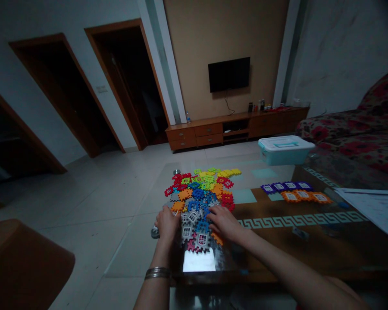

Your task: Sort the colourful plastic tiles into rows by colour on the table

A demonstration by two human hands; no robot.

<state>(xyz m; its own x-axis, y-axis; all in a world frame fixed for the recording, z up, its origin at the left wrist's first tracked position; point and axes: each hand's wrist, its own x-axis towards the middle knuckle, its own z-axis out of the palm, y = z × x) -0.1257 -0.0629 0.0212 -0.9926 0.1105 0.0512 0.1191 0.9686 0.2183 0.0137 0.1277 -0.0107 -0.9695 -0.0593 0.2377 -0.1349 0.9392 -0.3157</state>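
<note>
A heap of interlocking plastic window-shaped tiles (197, 202) in red, blue, green, yellow, orange and grey lies on a glass-topped table (278, 254). My left hand (167, 223) presses on the heap's near left edge, fingers curled down among grey tiles. My right hand (224, 223) lies over the near right side, fingers spread on blue and grey tiles. The tiles under both palms are hidden. To the right, a row of purple tiles (286, 186) sits behind a row of orange tiles (302, 196).
A lidded teal plastic box (286, 150) stands on the far table edge, and white printed paper (371, 211) lies at the right. A floral sofa (349, 133) runs along the right. A small metal fitting (154, 232) sits by the table's left edge, beyond which is tiled floor.
</note>
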